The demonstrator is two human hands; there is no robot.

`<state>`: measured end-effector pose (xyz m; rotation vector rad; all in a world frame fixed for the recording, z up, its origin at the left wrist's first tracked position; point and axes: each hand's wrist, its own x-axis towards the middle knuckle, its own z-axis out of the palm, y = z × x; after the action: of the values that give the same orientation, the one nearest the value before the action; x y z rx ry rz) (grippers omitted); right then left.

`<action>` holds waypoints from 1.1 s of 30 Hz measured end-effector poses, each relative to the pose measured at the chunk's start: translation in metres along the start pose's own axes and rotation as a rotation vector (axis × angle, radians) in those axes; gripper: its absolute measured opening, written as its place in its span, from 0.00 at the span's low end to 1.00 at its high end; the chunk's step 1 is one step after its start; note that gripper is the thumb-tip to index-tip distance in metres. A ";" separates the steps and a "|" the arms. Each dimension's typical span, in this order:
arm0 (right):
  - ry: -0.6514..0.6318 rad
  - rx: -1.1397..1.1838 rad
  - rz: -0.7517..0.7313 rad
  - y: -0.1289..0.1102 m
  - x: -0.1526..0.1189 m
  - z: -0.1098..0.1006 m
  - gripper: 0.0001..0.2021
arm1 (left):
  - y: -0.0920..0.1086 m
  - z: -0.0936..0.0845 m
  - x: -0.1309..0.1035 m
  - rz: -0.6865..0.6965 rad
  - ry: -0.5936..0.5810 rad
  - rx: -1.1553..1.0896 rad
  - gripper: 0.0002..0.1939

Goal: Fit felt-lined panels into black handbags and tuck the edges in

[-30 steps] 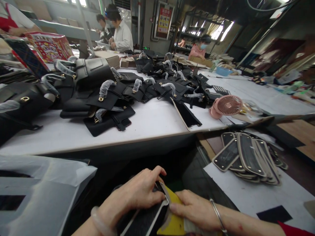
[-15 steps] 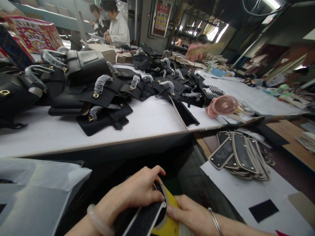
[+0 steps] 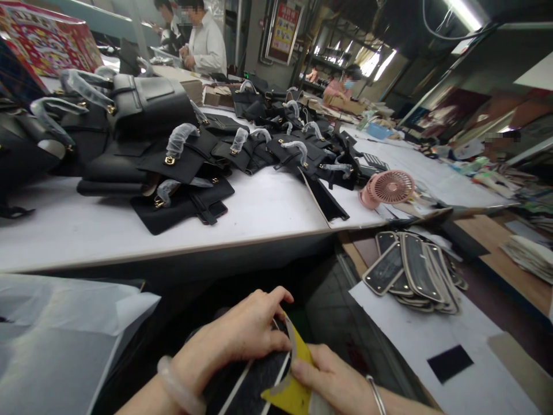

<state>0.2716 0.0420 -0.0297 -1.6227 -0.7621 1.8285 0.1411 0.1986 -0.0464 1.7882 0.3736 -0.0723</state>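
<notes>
Near the bottom centre, my left hand [image 3: 254, 328] is closed with thumb and fingers on the edge of a black leather piece [image 3: 254, 377] with pale edging lines. My right hand [image 3: 332, 374] grips a yellow sheet [image 3: 291, 392] with a grey border, its thumb on top. The yellow sheet lies against the black piece's curved edge, and its lower corner stands off the black surface. A pale bangle is on my left wrist, a silver one on my right.
Black handbags [image 3: 151, 109] with wrapped handles cover the white table [image 3: 268, 199] ahead. A pink fan [image 3: 389, 187] stands at its edge. Black edged panels [image 3: 417, 271] are stacked at right. A plastic-covered box [image 3: 47, 346] is at left. Several people work farther back.
The lower corner of the yellow sheet has come up and toward the left over the black piece. My hands keep nearly the same places. The camera view has shifted slightly.
</notes>
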 end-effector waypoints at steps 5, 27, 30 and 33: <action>0.021 0.001 0.016 0.001 0.005 0.004 0.34 | -0.009 -0.001 0.000 0.028 0.003 -0.034 0.33; 0.249 0.047 -0.032 0.060 0.026 0.044 0.45 | 0.037 0.032 -0.029 -0.200 0.326 0.074 0.26; 0.143 0.105 -0.086 0.071 0.012 0.039 0.43 | 0.031 0.037 -0.038 -0.220 0.368 0.021 0.26; 0.156 0.081 -0.168 0.076 -0.009 0.027 0.39 | 0.019 0.038 -0.046 -0.221 0.374 -0.044 0.25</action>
<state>0.2419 -0.0166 -0.0771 -1.5783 -0.7229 1.5753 0.1086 0.1490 -0.0264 1.7093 0.8346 0.1159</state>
